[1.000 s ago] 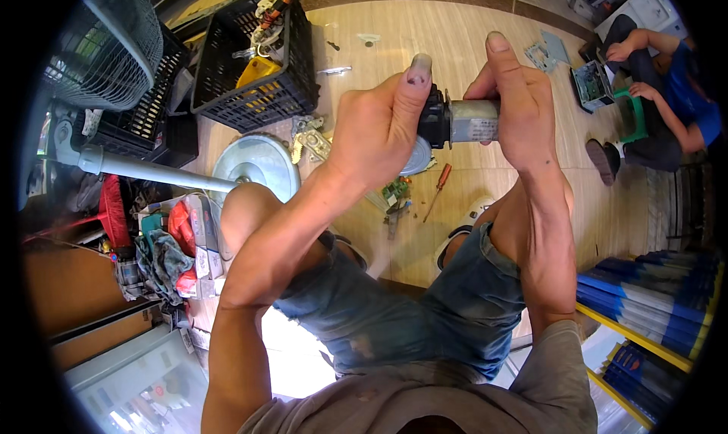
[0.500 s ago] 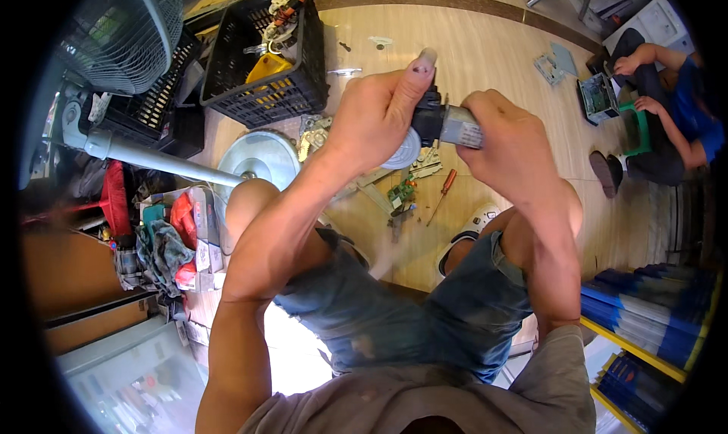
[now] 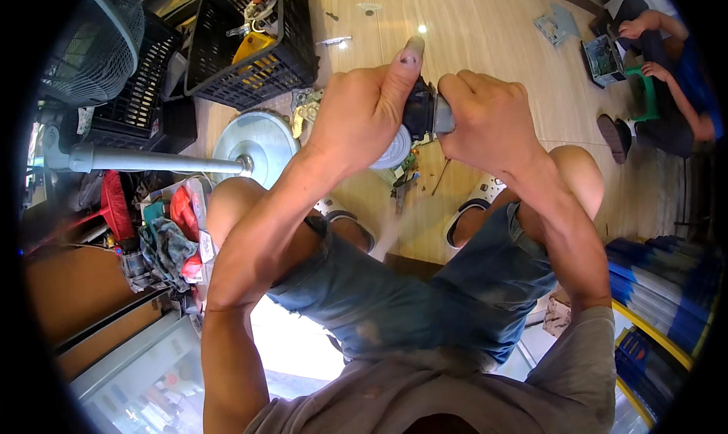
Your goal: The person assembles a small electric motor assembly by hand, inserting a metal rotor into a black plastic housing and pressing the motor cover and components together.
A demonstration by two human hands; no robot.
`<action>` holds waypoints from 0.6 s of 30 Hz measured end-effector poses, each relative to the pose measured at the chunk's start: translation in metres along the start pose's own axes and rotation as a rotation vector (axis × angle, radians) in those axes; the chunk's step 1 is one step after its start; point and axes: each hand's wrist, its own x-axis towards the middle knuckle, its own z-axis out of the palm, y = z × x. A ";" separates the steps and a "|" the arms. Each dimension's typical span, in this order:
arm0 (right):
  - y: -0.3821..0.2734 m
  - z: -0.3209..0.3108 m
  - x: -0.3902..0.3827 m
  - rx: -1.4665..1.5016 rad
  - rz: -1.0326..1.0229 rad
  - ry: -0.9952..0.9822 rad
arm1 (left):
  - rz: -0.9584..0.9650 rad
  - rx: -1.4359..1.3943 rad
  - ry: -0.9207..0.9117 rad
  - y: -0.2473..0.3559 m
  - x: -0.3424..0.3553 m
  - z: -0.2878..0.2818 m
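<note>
Before me, above the floor, both my hands grip a device with a black body (image 3: pixel 418 117) and a grey block-like end piece (image 3: pixel 443 117); its exact kind I cannot make out. My left hand (image 3: pixel 360 108) is closed round the black side, thumb pointing up and away. Around the grey end, my right hand (image 3: pixel 489 114) has its fingers curled, covering much of it. Below the left hand shows a grey round disc (image 3: pixel 393 150); whether it joins the device is unclear. A screwdriver (image 3: pixel 440 175) lies on the floor beneath, partly hidden by my right hand.
A black crate (image 3: pixel 258 78) of parts stands far left, near a grey fan base (image 3: pixel 254 147) with its pole (image 3: pixel 159 161) and a fan cage (image 3: pixel 95 47). Loose parts (image 3: pixel 406 175) lie between my feet. Another person (image 3: pixel 667 78) sits far right by an opened metal case (image 3: pixel 604 61).
My right hand has turned and now covers more of the grey end piece. The view has shifted slightly; the screwdriver's handle is now hidden. Both hands keep hold of the device.
</note>
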 end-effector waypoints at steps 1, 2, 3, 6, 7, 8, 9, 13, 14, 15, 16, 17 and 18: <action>0.003 0.002 0.001 0.007 -0.029 0.014 | 0.011 -0.023 0.008 -0.001 0.001 0.001; 0.004 0.003 0.001 0.013 -0.058 0.029 | 0.009 -0.023 0.001 -0.002 0.001 0.001; 0.005 0.003 0.001 0.015 -0.051 0.025 | 0.052 -0.015 0.024 -0.001 0.001 0.002; 0.005 0.004 0.004 0.030 -0.069 0.048 | 0.092 -0.005 0.058 -0.002 0.002 0.001; 0.005 0.004 0.005 0.026 -0.066 0.045 | 0.094 -0.007 0.063 -0.003 0.003 0.001; 0.005 0.004 0.006 0.022 -0.064 0.042 | 0.091 -0.006 0.063 -0.003 0.003 0.001; 0.005 0.004 0.006 0.024 -0.063 0.041 | 0.086 -0.001 0.061 -0.003 0.003 0.001; 0.004 0.003 0.006 -0.014 -0.043 0.032 | 0.104 0.072 0.087 -0.005 0.005 0.003; 0.003 0.003 0.006 -0.030 -0.025 0.028 | 0.103 0.072 0.087 -0.005 0.006 0.004; 0.003 0.005 0.006 -0.029 -0.025 0.027 | 0.109 0.086 0.104 -0.004 0.007 0.005; 0.003 0.008 0.006 -0.041 -0.002 0.054 | 0.117 0.098 0.120 -0.004 0.008 0.005; 0.002 0.011 0.005 -0.053 0.020 0.081 | 0.119 0.096 0.119 -0.004 0.010 0.007; 0.001 0.013 0.004 -0.055 0.021 0.081 | 0.077 0.104 0.110 -0.006 0.011 0.008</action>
